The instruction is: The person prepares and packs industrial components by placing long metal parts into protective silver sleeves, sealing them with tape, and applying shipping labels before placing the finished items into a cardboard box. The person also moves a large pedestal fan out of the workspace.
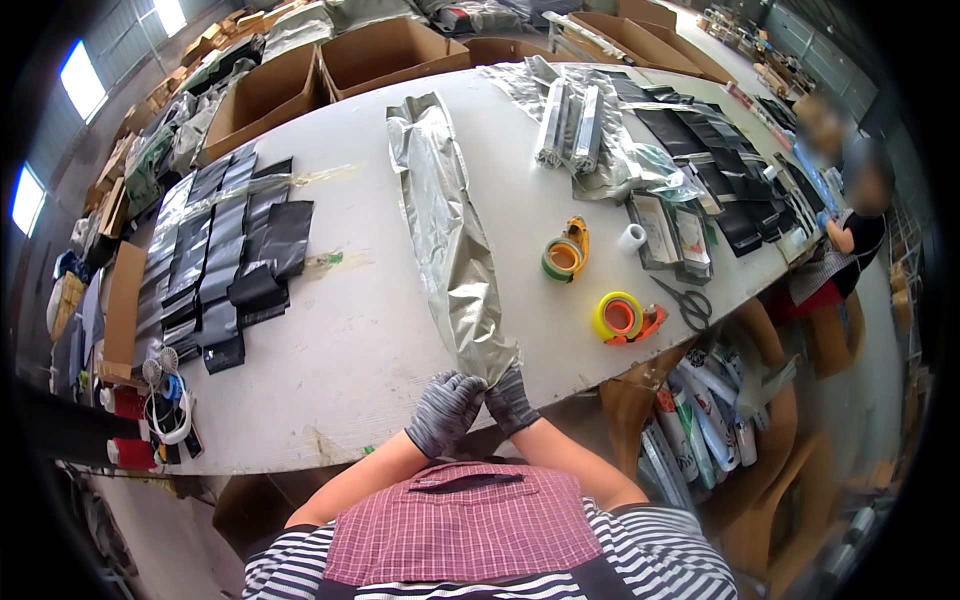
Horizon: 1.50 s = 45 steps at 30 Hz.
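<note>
A long silver foil bag (455, 240) stretches across the white table (340, 300) away from me, its surface creased. Its near end is bunched between my two grey-gloved hands at the table's front edge. My left hand (445, 408) is closed around the left corner of that end. On the right corner, my right hand (511, 400) grips with the fingers bent, partly hidden behind the foil. What lies inside the bag, if anything, does not show.
Right of the bag lie two tape dispensers (568, 255), black scissors (688, 303) and two foil-wrapped bars (570, 125). Black plastic bags (215, 250) cover the left side. Cardboard boxes (390, 55) line the far edge. Another person (855, 235) is at the far right.
</note>
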{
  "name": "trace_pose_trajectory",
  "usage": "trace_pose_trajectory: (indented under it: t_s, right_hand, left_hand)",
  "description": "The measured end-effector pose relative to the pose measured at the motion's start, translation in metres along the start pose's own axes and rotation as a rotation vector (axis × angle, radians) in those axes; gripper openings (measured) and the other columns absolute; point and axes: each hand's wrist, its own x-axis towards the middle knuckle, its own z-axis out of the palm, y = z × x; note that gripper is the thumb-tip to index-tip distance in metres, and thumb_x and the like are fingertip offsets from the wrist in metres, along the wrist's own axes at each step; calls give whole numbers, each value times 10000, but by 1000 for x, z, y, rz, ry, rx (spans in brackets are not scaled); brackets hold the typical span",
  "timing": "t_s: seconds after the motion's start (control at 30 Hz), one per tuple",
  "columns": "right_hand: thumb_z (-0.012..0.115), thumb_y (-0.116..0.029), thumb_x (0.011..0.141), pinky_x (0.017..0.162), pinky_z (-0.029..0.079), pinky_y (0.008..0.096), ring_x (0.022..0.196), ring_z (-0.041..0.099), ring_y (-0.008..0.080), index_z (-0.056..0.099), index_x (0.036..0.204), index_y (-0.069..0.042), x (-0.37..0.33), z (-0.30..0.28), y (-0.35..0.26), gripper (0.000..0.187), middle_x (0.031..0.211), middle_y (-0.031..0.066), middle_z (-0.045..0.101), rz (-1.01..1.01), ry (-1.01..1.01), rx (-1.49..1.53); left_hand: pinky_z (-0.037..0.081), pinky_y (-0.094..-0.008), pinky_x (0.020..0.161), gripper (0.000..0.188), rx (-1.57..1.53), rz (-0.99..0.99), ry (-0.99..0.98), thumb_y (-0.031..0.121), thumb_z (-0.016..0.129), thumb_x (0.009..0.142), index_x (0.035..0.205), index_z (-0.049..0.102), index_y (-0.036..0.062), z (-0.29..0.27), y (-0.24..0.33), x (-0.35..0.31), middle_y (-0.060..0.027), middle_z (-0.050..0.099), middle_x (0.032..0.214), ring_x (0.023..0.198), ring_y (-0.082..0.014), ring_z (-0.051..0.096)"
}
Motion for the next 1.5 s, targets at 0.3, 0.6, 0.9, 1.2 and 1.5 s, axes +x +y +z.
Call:
trace_pose_trajectory:
  t_s: [0.3, 0.6, 0.9, 1.2, 1.5]
  right_hand:
    - [487, -334, 920, 907, 470, 435, 1001, 607, 335, 548, 1236, -109, -47, -18, -72, 393, 1090, 184, 634, -267, -446, -1665]
    - [580, -138, 843, 1012, 405, 411, 1159, 541, 309, 550, 1291, -151, -59, -84, -154, 449, 1253, 130, 578, -270, -197, -1490]
    - [537, -169, 892, 994, 412, 392, 1024, 628, 271, 668, 983, -73, 41, -62, -117, 186, 1010, 128, 683, -548, -724, -1340]
    - [594, -246, 908, 706, 465, 362, 684, 574, 226, 672, 830, 18, 18, -57, -57, 286, 743, 149, 647, 349, -21, -825]
    - [523, -215, 928, 676, 487, 356, 702, 603, 248, 629, 804, -41, -49, -67, -71, 239, 715, 143, 606, 135, -426, -1029]
  left_hand:
    - [482, -460, 787, 146, 40, 1, -253, 101, 634, 830, 968, 613, 57, -10, -7, 1, -128, 631, 876, 842, -343, 590]
    - [299, -495, 1104, 636, 486, 161, -392, 155, 590, 778, 1399, 455, 173, -45, -71, -4, -101, 417, 1453, 1347, -312, 381]
    - [430, -403, 1016, 237, 227, 301, -214, 148, 650, 831, 1064, 677, 110, 20, -107, 13, -43, 624, 1146, 1178, -259, 548]
    - [461, -247, 680, 145, -1076, -1044, 399, 170, 645, 922, 939, 663, 27, 65, -91, -41, -2, 653, 760, 711, -90, 567]
    - [477, -325, 642, 215, -248, -557, -378, 218, 580, 902, 850, 679, 34, 29, -90, -82, -139, 589, 682, 656, -168, 578]
